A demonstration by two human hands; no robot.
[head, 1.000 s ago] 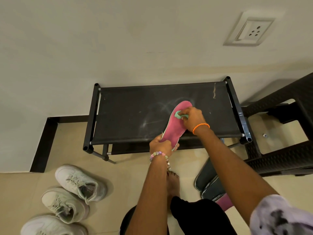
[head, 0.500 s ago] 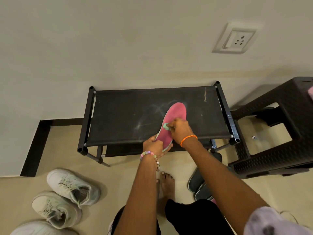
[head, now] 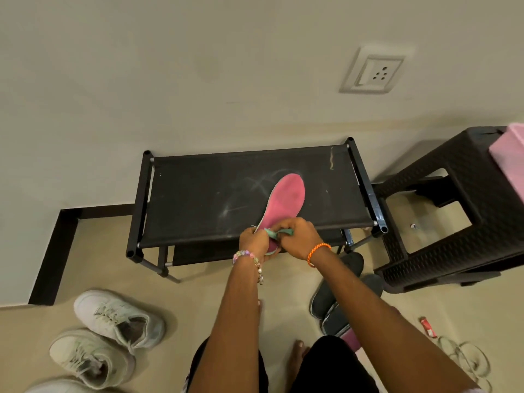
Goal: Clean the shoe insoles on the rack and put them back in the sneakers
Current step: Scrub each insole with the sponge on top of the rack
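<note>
A pink insole point(head: 285, 201) lies slanted on the black fabric top of the shoe rack point(head: 198, 199), its toe pointing to the back right. My left hand point(head: 253, 241) grips its heel end at the rack's front edge. My right hand point(head: 297, 236) pinches a small green cloth point(head: 279, 232) against the heel, touching the left hand. Two white sneakers point(head: 119, 317) point(head: 90, 360) stand on the floor at the lower left, and the edge of a third shows at the bottom.
A dark woven plastic stool point(head: 465, 211) stands right of the rack with something pink point(head: 509, 154) on it. Dark slippers point(head: 337, 302) lie under my right arm. A red wrapper point(head: 428, 327) and clear sandals point(head: 465, 361) lie on the floor at the lower right. The wall is behind the rack.
My right hand has slid the green cloth down the insole from near the toe to the heel, ending against my left hand. The camera view has shifted.
</note>
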